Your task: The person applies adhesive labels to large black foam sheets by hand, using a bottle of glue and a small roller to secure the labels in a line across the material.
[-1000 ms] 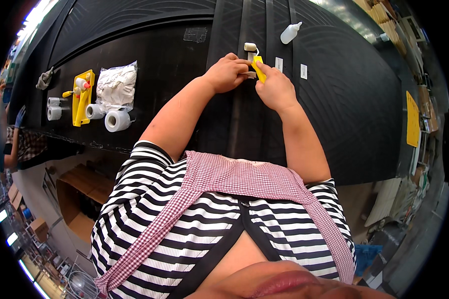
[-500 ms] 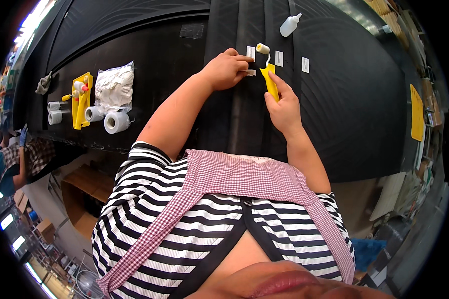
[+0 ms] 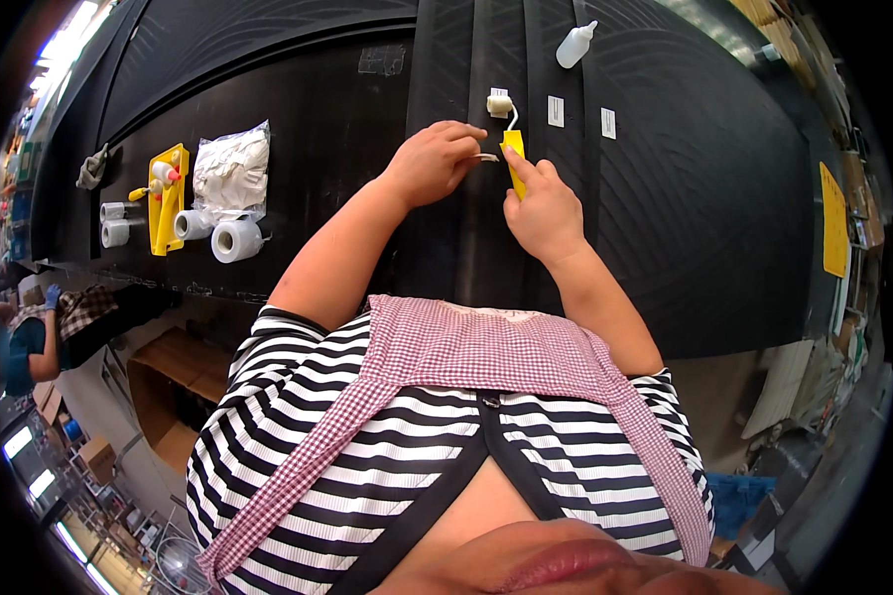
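My right hand (image 3: 546,206) is closed round the yellow handle of a small paint roller (image 3: 516,171), index finger laid along it. The white roller head (image 3: 499,106) rests over the lower part of a small white label (image 3: 499,93) on a black strip of material. Just left of the handle, my left hand (image 3: 432,164) pinches a small white paper strip (image 3: 486,157). Farther right, a second white label (image 3: 556,111) and a third label (image 3: 608,123) lie on the black sheet. A translucent squeeze bottle (image 3: 574,48) lies beyond them.
Off to the left are a yellow tray (image 3: 167,223) with a small bottle and roller, several clear film rolls (image 3: 236,241), a bag of white cloth-like items (image 3: 231,174) and a grey rag (image 3: 91,169). Another person (image 3: 35,342) works at the far left. A yellow sheet (image 3: 832,220) is at right.
The roller has moved left, from beside the first label onto it. My left hand has drawn back toward me and slightly left, carrying the paper strip away from the label.
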The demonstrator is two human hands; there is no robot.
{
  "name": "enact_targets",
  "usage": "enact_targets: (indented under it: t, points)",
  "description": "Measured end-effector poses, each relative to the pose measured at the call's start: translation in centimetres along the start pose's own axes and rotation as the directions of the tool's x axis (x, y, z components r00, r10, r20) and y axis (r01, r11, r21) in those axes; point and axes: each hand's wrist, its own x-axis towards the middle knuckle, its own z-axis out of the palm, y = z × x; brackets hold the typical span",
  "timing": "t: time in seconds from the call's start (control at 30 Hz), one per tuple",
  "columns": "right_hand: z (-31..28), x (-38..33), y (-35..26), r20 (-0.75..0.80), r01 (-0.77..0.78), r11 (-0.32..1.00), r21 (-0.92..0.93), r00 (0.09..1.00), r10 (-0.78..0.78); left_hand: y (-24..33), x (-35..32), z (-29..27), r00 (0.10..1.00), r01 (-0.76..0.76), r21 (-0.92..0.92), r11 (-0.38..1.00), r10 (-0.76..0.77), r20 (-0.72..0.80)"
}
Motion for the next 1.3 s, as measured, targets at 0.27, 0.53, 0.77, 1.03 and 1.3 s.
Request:
enact_targets:
  t: [0.27, 0.53, 0.77, 1.03, 1.3]
  points:
    - [-0.2, -1.0, -1.3, 0.022, 0.043, 0.999, -0.033, 0.999, -0.043, 1.4, -1.8, 0.7, 0.999, 0.013, -0.013, 1.000, -0.013, -0.046]
    - [-0.6, -1.9, -1.9, 0.054, 0.029, 0.998, -0.063, 0.998, -0.025, 1.3, -1.8, 0.7, 0.999, 0.037, -0.029, 0.999, -0.037, -0.015]
    - [0.0, -2.6, -1.2, 0.080, -0.060, 0.997, -0.038, 0.995, 0.063, 1.2, -2.3, 1.0, 0.996, 0.075, -0.069, 0.995, -0.077, -0.037]
    - [-2.2, -6.1, 5.6, -0.373, 0.002, 0.979, 0.203, 0.925, 0.075, 4.2, -4.1, -1.6, 0.860, 0.442, -0.626, 0.642, -0.502, 0.091]
    - [-5.6, -5.5, 16.1, -0.499, -0.333, 0.943, -0.010, 0.819, 0.284, 8.3, -4.8, -2.6, 0.590, 0.491, -0.864, -0.107, -0.689, 0.421]
